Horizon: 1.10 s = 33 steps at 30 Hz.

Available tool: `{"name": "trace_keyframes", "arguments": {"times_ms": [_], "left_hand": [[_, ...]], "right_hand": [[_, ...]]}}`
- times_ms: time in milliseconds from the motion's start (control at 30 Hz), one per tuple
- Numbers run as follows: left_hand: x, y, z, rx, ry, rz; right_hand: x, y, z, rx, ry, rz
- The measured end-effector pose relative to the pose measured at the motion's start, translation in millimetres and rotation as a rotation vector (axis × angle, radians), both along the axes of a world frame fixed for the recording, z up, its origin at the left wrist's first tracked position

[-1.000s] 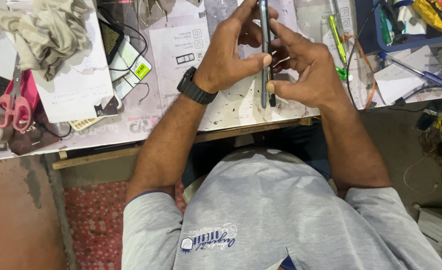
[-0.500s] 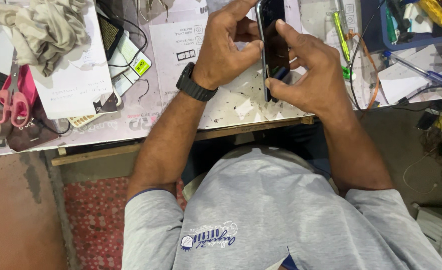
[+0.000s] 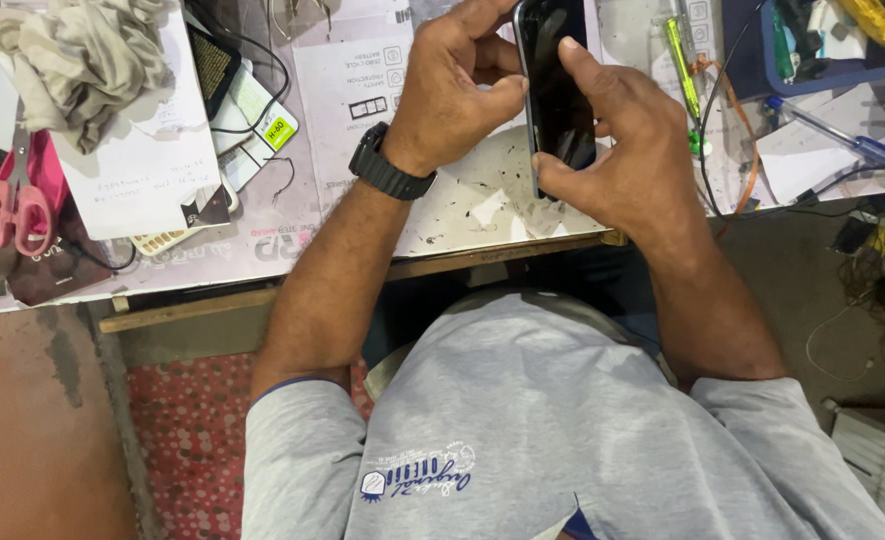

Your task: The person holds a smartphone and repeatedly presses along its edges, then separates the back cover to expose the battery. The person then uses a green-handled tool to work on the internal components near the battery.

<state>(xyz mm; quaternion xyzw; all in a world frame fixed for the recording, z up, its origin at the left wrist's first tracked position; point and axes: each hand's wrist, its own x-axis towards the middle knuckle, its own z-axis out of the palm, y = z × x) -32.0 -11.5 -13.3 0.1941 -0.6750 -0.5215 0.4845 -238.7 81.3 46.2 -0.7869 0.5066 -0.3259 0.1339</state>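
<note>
Workbench (image 3: 262,240) filled the upper frame. Upper centre, I saw the left hand (image 3: 457,95) and right hand (image 3: 617,165) both clasping a dark phone (image 3: 554,85), long axis running up-down the frame, dark face turned rightward. Judged it rigid, slick, breakable; best pinched along its edges.

Grey short-sleeved shirt (image 3: 532,420), black wristwatch (image 3: 387,172) on left wrist.
</note>
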Motion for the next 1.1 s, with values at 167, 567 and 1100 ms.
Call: {"name": "trace_keyframes", "arguments": {"times_ms": [167,567,1100], "left_hand": [[0,-1,-1,0.021,0.007,-0.015],[-1,-4,-9,0.021,0.106,-0.088],[-3,-7,-11,0.055,0.054,0.032]], "right_hand": [[1,2,0,-0.014,0.026,-0.012],[0,6,-3,-0.057,0.073,-0.013],[-1,6,-5,0.050,0.020,-0.004]]}}
